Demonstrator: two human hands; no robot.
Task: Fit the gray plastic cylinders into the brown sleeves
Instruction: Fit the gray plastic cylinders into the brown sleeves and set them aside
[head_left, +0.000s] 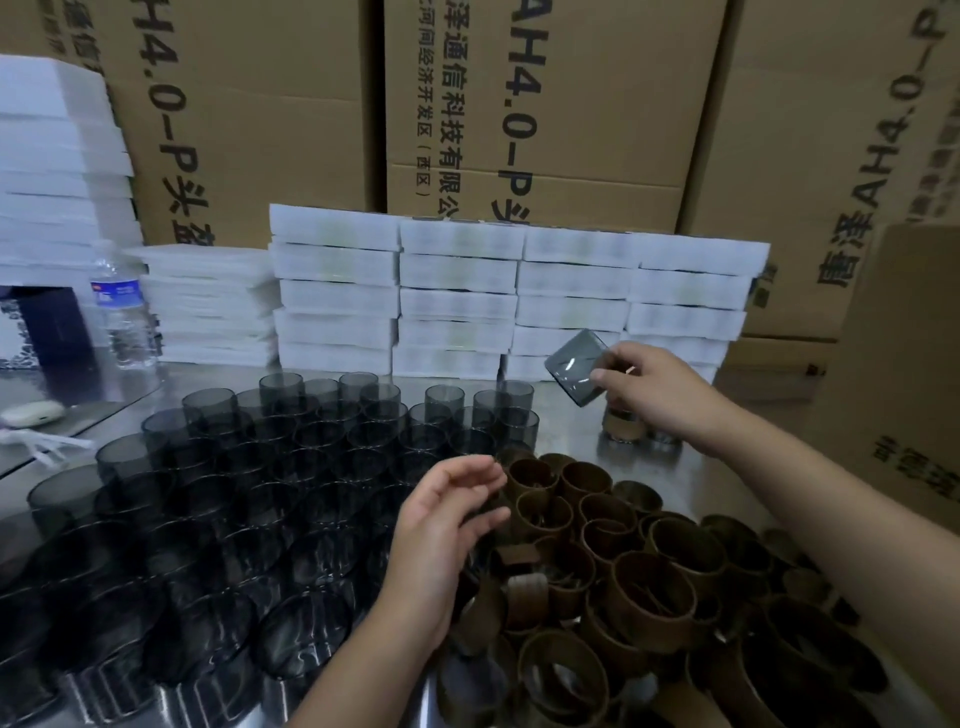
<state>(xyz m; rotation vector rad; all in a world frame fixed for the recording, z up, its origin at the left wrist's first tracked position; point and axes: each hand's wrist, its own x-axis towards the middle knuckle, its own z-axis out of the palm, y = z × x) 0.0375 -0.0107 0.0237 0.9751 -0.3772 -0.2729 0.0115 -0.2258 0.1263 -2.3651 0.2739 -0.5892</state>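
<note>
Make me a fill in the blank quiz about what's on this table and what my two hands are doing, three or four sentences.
1. The right hand holds one gray ___ up in the air.
2. The left hand, holding nothing, hovers at the edge of the pile of ___ sleeves.
3. The water bottle stands next to stacks of ___ foam trays.
Missing words: cylinder; brown; white.

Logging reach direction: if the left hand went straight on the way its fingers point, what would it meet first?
Probably the brown sleeves. The fingers of the left hand point right at the pile's nearest edge, close ahead. How high the hand is above them is unclear.
</note>
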